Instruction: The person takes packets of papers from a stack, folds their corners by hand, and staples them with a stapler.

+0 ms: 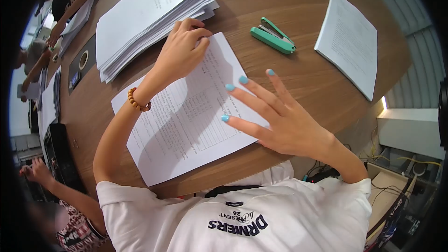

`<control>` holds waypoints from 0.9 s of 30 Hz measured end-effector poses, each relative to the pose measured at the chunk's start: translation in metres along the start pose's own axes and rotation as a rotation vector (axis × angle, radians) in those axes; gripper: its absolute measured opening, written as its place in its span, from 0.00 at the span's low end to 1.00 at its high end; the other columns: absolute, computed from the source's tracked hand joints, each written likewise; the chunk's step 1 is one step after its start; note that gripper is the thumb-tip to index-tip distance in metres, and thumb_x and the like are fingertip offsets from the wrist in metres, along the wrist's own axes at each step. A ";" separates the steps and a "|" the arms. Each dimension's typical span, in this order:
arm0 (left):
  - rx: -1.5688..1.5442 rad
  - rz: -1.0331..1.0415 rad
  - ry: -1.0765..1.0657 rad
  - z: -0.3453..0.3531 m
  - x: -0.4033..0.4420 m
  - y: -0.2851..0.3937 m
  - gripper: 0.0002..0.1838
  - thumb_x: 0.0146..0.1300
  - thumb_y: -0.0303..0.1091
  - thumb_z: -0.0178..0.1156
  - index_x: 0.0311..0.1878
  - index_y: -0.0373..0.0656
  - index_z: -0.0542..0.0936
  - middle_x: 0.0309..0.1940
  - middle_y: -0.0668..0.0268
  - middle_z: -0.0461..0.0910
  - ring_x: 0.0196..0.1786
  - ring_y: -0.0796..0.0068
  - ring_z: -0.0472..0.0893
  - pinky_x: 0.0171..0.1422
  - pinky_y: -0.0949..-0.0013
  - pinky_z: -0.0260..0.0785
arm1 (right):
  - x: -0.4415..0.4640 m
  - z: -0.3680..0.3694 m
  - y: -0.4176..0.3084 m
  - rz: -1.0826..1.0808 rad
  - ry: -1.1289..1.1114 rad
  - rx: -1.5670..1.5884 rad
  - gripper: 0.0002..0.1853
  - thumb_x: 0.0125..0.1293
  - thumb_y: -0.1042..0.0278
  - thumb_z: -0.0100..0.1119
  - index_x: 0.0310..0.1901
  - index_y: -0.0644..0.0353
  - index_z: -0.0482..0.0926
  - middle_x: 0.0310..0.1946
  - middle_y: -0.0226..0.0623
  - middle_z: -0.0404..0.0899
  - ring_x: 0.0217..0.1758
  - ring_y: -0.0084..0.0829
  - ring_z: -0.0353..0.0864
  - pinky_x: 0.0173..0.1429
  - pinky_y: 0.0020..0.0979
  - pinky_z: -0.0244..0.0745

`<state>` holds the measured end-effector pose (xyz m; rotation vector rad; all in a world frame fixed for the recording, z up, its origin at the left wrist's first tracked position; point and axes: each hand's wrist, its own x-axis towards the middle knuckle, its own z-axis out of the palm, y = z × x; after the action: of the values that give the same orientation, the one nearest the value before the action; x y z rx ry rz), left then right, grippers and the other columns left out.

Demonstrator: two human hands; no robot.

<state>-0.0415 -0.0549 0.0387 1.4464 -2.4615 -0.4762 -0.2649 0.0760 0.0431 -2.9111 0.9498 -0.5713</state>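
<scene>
A printed sheet of paper (pixel 161 135) lies at an angle on the table before me; whether more sheets are under it I cannot tell. At its far edge, my left hand (pixel 186 44) has its fingers curled over the paper, the fingertips partly hidden. My right hand (pixel 284 123) is spread above the sheet's right side, fingers apart and holding nothing. Beyond the sheet rests a green stapler (pixel 273 36), lying on its side with its arm raised. A thick pile of printed papers (pixel 144 16) stands just past my left hand.
A bundle of printed pages (pixel 350 42) lies at the right of the wooden table (pixel 298 0). A tape roll (pixel 83 59) sits by the left side. Other people's arms (pixel 77 2) and papers show at far left; a box with cables (pixel 387 182) is at lower right.
</scene>
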 end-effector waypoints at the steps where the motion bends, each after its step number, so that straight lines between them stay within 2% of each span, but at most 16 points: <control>1: 0.004 -0.024 0.031 0.003 0.001 -0.001 0.19 0.66 0.35 0.43 0.50 0.40 0.80 0.58 0.59 0.70 0.65 0.63 0.64 0.69 0.61 0.59 | 0.000 0.002 0.000 -0.034 0.044 -0.023 0.24 0.61 0.65 0.55 0.60 0.44 0.65 0.68 0.37 0.59 0.72 0.36 0.57 0.75 0.54 0.49; 8: -0.036 -0.084 0.056 0.006 0.005 0.002 0.18 0.64 0.35 0.45 0.48 0.37 0.81 0.59 0.58 0.70 0.66 0.62 0.64 0.69 0.62 0.59 | 0.001 0.007 0.005 -0.046 0.129 0.032 0.25 0.59 0.64 0.57 0.59 0.44 0.65 0.69 0.37 0.58 0.72 0.36 0.57 0.74 0.54 0.50; 11: -0.062 -0.076 0.090 0.008 0.006 0.002 0.18 0.63 0.37 0.47 0.46 0.37 0.83 0.57 0.59 0.71 0.63 0.64 0.65 0.65 0.64 0.63 | 0.000 0.004 0.005 -0.023 0.108 -0.010 0.25 0.59 0.65 0.57 0.59 0.45 0.65 0.68 0.39 0.57 0.72 0.37 0.56 0.74 0.54 0.51; 14: -0.004 -0.039 0.089 0.009 0.005 0.001 0.18 0.63 0.36 0.47 0.46 0.37 0.83 0.58 0.59 0.71 0.62 0.63 0.66 0.66 0.62 0.61 | -0.004 0.000 0.006 0.037 0.063 0.039 0.28 0.59 0.64 0.58 0.62 0.48 0.63 0.68 0.43 0.57 0.73 0.41 0.54 0.74 0.55 0.50; 15: 0.002 -0.035 0.086 0.009 0.003 0.000 0.18 0.63 0.36 0.47 0.46 0.37 0.83 0.58 0.59 0.71 0.62 0.63 0.66 0.66 0.62 0.61 | -0.006 -0.004 0.008 0.105 0.040 0.242 0.29 0.61 0.63 0.58 0.63 0.51 0.61 0.68 0.44 0.57 0.72 0.41 0.55 0.74 0.53 0.51; 17: 0.004 -0.047 0.107 0.010 0.000 -0.002 0.18 0.63 0.34 0.47 0.50 0.38 0.81 0.60 0.58 0.70 0.65 0.61 0.65 0.67 0.61 0.60 | -0.003 -0.004 0.011 0.171 0.021 0.444 0.31 0.63 0.62 0.58 0.65 0.54 0.58 0.68 0.46 0.57 0.71 0.41 0.57 0.74 0.51 0.52; 19: -0.049 -0.031 0.146 0.017 -0.004 -0.011 0.19 0.64 0.34 0.46 0.52 0.39 0.80 0.61 0.58 0.70 0.65 0.61 0.65 0.67 0.61 0.60 | 0.007 0.003 0.018 0.521 0.282 1.205 0.33 0.67 0.57 0.53 0.67 0.60 0.52 0.66 0.50 0.60 0.69 0.40 0.61 0.72 0.41 0.56; 21: -0.103 -0.013 0.185 0.022 -0.008 -0.014 0.19 0.64 0.35 0.46 0.53 0.40 0.79 0.62 0.58 0.69 0.65 0.60 0.66 0.67 0.61 0.59 | 0.020 0.009 0.042 0.725 0.289 1.458 0.31 0.70 0.58 0.46 0.68 0.63 0.49 0.64 0.54 0.64 0.67 0.40 0.64 0.68 0.34 0.60; 25: -0.111 0.003 0.179 0.024 -0.013 -0.009 0.19 0.63 0.36 0.53 0.55 0.40 0.78 0.62 0.57 0.70 0.65 0.58 0.66 0.68 0.59 0.56 | 0.048 0.035 0.062 0.816 0.280 1.390 0.32 0.69 0.58 0.43 0.69 0.65 0.47 0.62 0.57 0.66 0.66 0.42 0.66 0.66 0.33 0.60; 27: -0.118 0.015 0.195 0.026 -0.010 -0.007 0.18 0.62 0.36 0.55 0.54 0.39 0.78 0.61 0.56 0.71 0.64 0.58 0.67 0.69 0.58 0.54 | 0.059 0.036 0.067 0.894 0.166 1.286 0.33 0.68 0.58 0.42 0.69 0.66 0.48 0.61 0.57 0.67 0.63 0.43 0.68 0.66 0.35 0.60</control>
<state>-0.0404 -0.0456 0.0114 1.3587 -2.2518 -0.4463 -0.2465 -0.0152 0.0203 -1.1941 1.1264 -0.8575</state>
